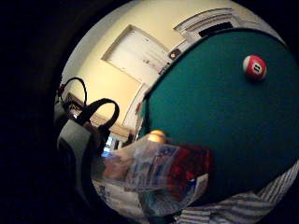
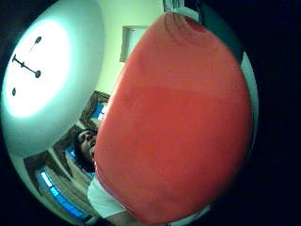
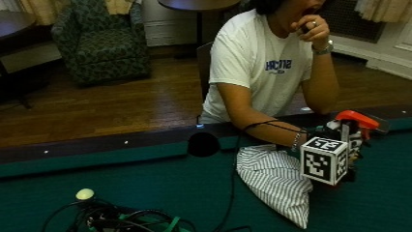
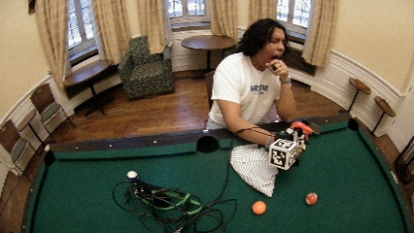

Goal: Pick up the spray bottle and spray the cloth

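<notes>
My gloved right hand [image 3: 314, 133] grips the spray bottle [image 3: 355, 119] upright at the far rail of the pool table. The bottle's orange trigger head [image 2: 178, 117] fills the thumb side palm view, and its labelled clear body [image 1: 159, 173] lies close against the palm. The marker cube hides most of the bottle's body in the outside view. The striped cloth [image 3: 277, 180] lies crumpled on the green felt, just left of the hand and below it. An edge of the cloth [image 1: 243, 206] shows under the bottle. The bare hand is up at the person's mouth.
A red-and-white ball [image 4: 311, 198] and an orange ball [image 4: 259, 207] sit on the felt [image 4: 349, 184] in front of the cloth. A tangle of cables [image 4: 168, 204] with a white ball [image 4: 132, 174] lies at the left. A side pocket [image 3: 203, 144] is in the far rail.
</notes>
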A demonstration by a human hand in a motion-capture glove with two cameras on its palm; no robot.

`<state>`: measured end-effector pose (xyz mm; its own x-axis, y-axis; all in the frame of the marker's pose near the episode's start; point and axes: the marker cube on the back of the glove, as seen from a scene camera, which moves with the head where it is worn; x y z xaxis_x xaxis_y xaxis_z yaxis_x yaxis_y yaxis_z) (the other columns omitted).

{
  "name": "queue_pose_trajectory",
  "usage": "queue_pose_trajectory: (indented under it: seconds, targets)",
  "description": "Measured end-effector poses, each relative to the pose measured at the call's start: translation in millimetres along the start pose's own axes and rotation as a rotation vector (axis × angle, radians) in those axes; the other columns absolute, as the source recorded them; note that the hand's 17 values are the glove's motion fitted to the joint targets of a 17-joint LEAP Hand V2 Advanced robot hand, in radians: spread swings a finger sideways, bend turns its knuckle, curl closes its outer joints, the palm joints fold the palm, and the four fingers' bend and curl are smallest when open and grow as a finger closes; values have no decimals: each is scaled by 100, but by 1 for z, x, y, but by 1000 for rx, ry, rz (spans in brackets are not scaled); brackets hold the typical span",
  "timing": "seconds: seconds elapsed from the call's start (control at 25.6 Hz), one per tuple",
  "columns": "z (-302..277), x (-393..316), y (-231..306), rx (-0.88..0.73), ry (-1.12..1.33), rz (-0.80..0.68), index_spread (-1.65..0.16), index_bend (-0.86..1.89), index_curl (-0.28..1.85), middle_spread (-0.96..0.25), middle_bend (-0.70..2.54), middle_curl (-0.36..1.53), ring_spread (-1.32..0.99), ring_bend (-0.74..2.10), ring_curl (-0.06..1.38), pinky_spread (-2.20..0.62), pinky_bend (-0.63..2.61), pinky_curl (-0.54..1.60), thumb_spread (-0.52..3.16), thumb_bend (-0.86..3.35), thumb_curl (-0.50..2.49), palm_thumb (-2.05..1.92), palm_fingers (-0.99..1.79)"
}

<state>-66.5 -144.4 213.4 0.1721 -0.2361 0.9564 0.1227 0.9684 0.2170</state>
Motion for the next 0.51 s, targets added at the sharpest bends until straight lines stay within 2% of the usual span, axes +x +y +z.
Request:
queue_pose_trajectory:
  seconds: [0.51]
  targets:
    - [13,28,-73,15,-12,7,-28,30,67,-22,59,60,-22,76,50,-32,52,42,40,-3,86,94,136]
